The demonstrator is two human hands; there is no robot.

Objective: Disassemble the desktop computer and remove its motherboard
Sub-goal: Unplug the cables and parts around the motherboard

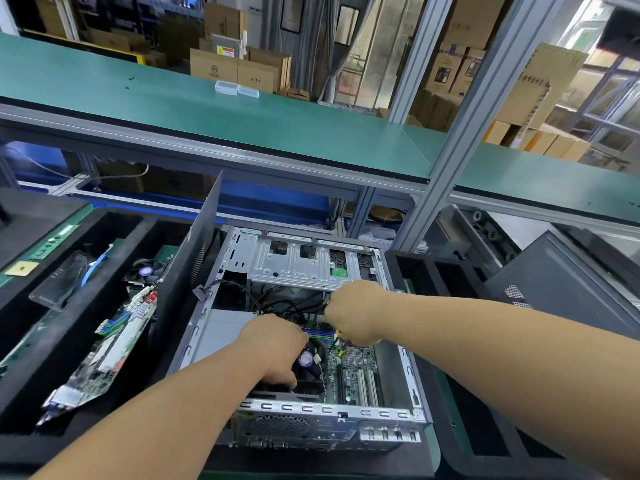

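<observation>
An open desktop case (408, 372) lies on its side on the bench in front of me. Its green motherboard (356, 372) sits inside, with a black CPU cooler fan (308, 362) and white expansion slots. My left hand (273, 348) is curled over the cooler's left side and grips it. My right hand (356, 313) is curled near the memory slots, pinching a thin yellow-and-black item, a cable or a tool, too small to tell. Black cables (277, 303) run under the silver drive cage (298, 261).
A black foam tray (69, 341) on the left holds a removed circuit board (110, 341), a fan and cables. A dark side panel (194, 268) leans upright against the case. More black foam trays and a grey case (561, 285) stand right. A green shelf (242, 112) overhangs behind.
</observation>
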